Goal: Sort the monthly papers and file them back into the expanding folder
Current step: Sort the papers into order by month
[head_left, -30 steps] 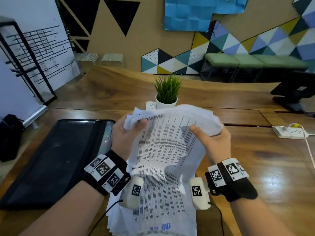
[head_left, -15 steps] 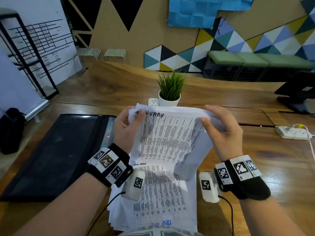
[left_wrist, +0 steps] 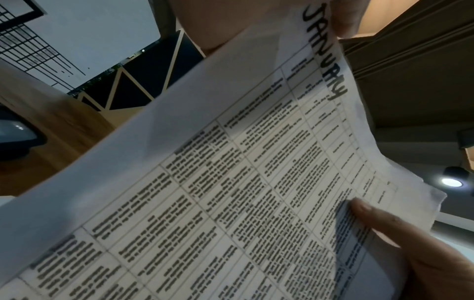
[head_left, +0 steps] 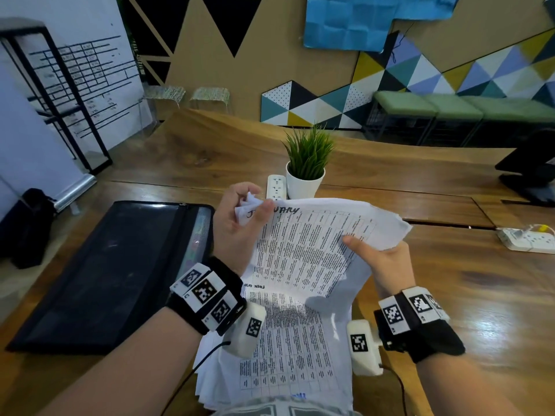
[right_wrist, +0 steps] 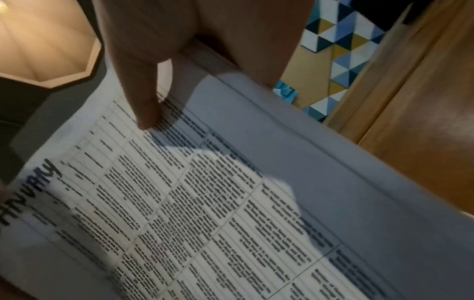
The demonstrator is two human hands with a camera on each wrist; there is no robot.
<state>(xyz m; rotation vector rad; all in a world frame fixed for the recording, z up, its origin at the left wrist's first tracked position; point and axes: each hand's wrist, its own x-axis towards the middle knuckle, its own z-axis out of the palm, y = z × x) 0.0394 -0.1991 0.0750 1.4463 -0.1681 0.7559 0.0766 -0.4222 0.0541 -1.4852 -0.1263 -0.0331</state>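
Observation:
A stack of white printed papers (head_left: pixel 303 253) is held up over the wooden table, its top sheet headed "JANUARY" (left_wrist: pixel 325 60) in black marker. My left hand (head_left: pixel 240 214) pinches the crumpled top left corner of the sheets. My right hand (head_left: pixel 378 259) grips the stack's right edge, thumb (right_wrist: pixel 143 105) on the printed face and fingers behind. More printed sheets (head_left: pixel 285 355) lie flat below, near my body. The black expanding folder (head_left: pixel 99 271) lies flat on the table to the left, its top edge open a little.
A small potted plant (head_left: pixel 306 166) and a white power strip (head_left: pixel 277 187) stand just beyond the papers. Another power strip (head_left: pixel 528 240) with a cable lies at the right. A dark monitor base (head_left: pixel 531 172) is at far right. A black bag (head_left: pixel 30 226) sits on the floor left.
The held sheets have tipped over toward the right. My right hand dropped from the top right corner to the right edge. My left hand now bunches the top left corner.

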